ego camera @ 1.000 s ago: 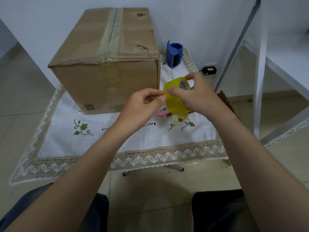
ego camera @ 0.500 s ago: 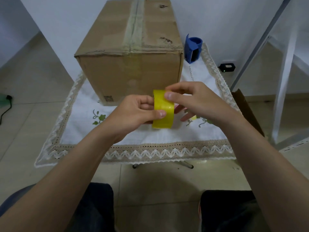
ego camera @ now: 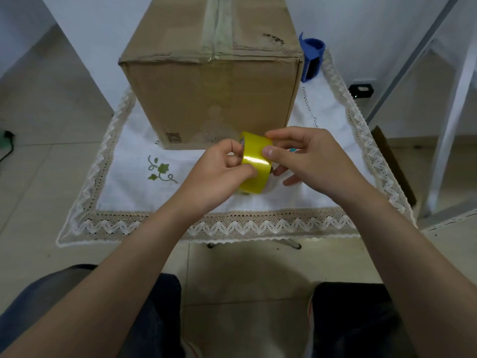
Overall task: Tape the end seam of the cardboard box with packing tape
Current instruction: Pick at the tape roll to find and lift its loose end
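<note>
A brown cardboard box (ego camera: 214, 91) stands on the small table, its top seam covered by old clear tape and its near end face turned toward me. Just in front of that face I hold a yellow roll of packing tape (ego camera: 254, 161) above the cloth. My left hand (ego camera: 219, 174) grips the roll from the left, thumb on its outer surface. From the right, my right hand (ego camera: 307, 156) pinches the roll's upper edge between thumb and fingers. No strip of tape hangs loose from the roll.
A white lace-edged tablecloth (ego camera: 134, 192) covers the table. A blue tape dispenser (ego camera: 311, 59) stands behind the box at the right. A white metal frame (ego camera: 449, 120) rises at the right, with a black plug box (ego camera: 360, 90) by the wall. A cardboard piece (ego camera: 395, 166) leans beside the table.
The view has tilted and shifted, so the box now sits centred. Both hands brought the roll down and toward the box's near face, turning it edge-on between them.
</note>
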